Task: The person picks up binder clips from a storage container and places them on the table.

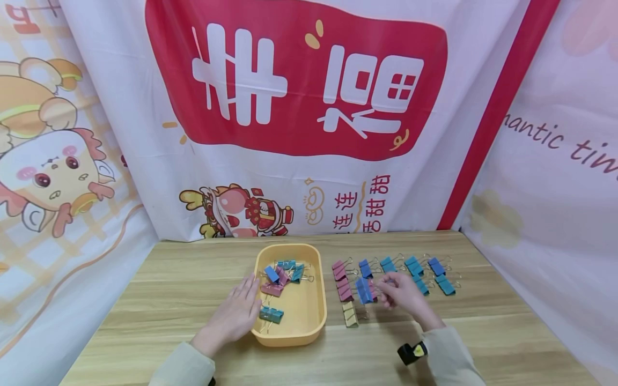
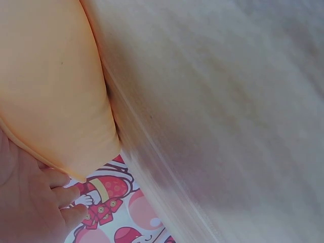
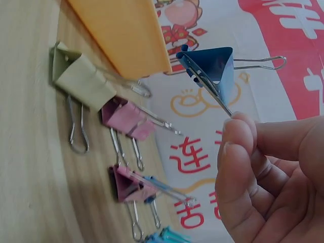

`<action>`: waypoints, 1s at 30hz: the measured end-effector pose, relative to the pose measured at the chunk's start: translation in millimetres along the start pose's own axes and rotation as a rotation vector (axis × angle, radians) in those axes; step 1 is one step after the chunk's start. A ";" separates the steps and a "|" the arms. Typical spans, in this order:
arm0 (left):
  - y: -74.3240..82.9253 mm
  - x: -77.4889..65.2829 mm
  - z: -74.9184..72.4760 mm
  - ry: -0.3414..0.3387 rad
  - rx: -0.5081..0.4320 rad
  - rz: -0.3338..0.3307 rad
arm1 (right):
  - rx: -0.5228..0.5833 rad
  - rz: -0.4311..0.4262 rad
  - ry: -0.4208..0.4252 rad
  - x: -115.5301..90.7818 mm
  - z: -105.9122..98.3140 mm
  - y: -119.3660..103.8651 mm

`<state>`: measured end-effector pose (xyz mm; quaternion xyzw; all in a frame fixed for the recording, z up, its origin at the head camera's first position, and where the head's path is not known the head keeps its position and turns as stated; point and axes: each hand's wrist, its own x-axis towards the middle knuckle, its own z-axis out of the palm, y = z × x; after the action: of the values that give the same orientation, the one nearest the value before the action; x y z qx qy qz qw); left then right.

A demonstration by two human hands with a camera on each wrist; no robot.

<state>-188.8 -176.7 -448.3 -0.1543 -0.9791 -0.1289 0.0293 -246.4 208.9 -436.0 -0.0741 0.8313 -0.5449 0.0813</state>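
My right hand (image 1: 403, 294) pinches a blue binder clip (image 1: 364, 290) by one wire handle, between thumb and fingertips. In the right wrist view that blue clip (image 3: 223, 63) is held up off the table, its other handle pointing away. Below it stand a pale yellow clip (image 1: 350, 314) and pink clips (image 1: 345, 290), the nearest of the laid-out clips. My left hand (image 1: 236, 310) lies with straight fingers along the left rim of a yellow plastic bin (image 1: 309, 321). Inside the bin are several loose clips, among them a teal one (image 1: 271, 314) near the front.
Right of the bin, binder clips stand in rows on the wooden table (image 1: 193, 279): pink, blue and teal (image 1: 445, 285). A black strap-like piece (image 1: 412, 353) shows beside the right sleeve. Printed cloth (image 1: 299, 187) hangs behind the table and at both sides.
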 end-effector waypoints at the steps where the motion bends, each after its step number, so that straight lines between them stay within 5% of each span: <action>1: 0.0 0.1 0.1 0.000 0.001 -0.002 | -0.002 -0.002 0.002 -0.7 -1.2 1.7; 30: -0.8 -0.1 1.5 0.000 0.000 0.001 | -0.031 0.079 -0.048 -7.7 -10.4 55.0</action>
<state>-189.0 -177.1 -450.0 -0.1548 -0.9791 -0.1287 0.0292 -243.0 241.6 -482.0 -0.0556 0.8396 -0.5265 0.1215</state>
